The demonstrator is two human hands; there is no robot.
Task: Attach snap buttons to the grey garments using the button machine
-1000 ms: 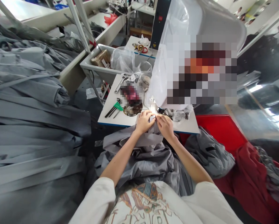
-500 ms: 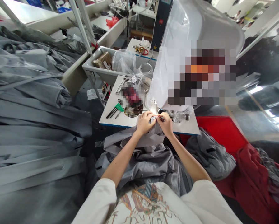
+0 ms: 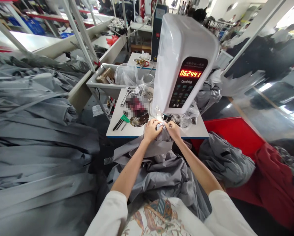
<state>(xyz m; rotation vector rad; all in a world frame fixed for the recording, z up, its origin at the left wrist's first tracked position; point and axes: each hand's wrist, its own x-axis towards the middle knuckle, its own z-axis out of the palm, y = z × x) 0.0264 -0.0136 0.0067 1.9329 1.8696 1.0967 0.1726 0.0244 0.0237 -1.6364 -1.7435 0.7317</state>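
My left hand (image 3: 151, 129) and my right hand (image 3: 173, 129) are both closed, pinching a small fold of grey fabric (image 3: 161, 164) between them at the front edge of the white machine table (image 3: 127, 131). The fold sits just under the head of a white sewing machine (image 3: 183, 62) wrapped in clear plastic, whose panel shows red digits. The remaining grey cloth hangs down over my lap.
Black tools with a green tag (image 3: 121, 120) lie on the table's left part. A big heap of grey fabric (image 3: 33, 131) fills the left side. A red bin (image 3: 237, 137) with grey and red cloth stands at the right. A white tray (image 3: 105, 82) with bags is behind.
The view has tilted up, so more of the machine head shows. Both hands stay pinched on the fabric fold at the same spot under the machine.
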